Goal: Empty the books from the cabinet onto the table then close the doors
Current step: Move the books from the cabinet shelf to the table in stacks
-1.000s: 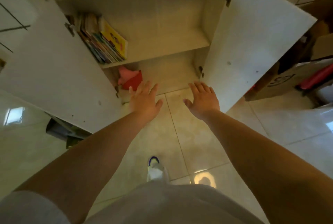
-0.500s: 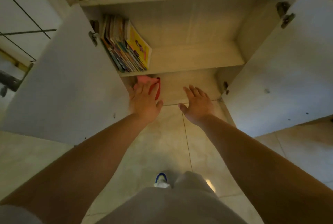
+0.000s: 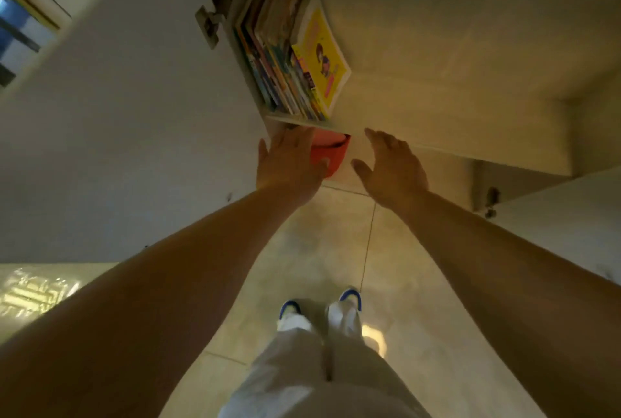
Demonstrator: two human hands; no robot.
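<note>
1. Head view, looking steeply down at an open cabinet [image 3: 437, 47]. Landmark for all positions: the shelf [image 3: 420, 108] inside it.
2. Books [image 3: 285, 47]: a row standing on the shelf at its left end, packed against the cabinet's left wall and leaning slightly. The rightmost one has a yellow cover [image 3: 322, 51] that faces out toward the bare part of the shelf.
3. The rest of the shelf, right of the books, carries nothing visible.
4. Left door [image 3: 117, 132]: swung open, left of the shelf, with a hinge [image 3: 213, 17] at its inner edge beside the books.
5. Right door [image 3: 571, 219]: open, below and right of the shelf; only its corner shows. A second hinge [image 3: 491, 202] sits at its inner edge.
6. Red object [image 3: 331, 157]: in the compartment under the shelf, directly below the books. Identity unclear; partly hidden by the left hand.
7. Left hand [image 3: 289, 165]: flat and spread, fingers extended, gripping nothing. Fingertips reach up to the shelf's front edge below the books. It overlaps the red object in the picture; contact cannot be told.
8. Right hand [image 3: 389, 165]: also flat, fingers together and thumb out, nothing in it. Its fingertips are just below the shelf's front edge, right of the red object.
9. The hands are near each other, apart, palms facing down and away.
10. Below the shelf: tiled floor [image 3: 336, 249], pale trousers [image 3: 319, 367], two white shoes [image 3: 319, 310] with blue toes.
</note>
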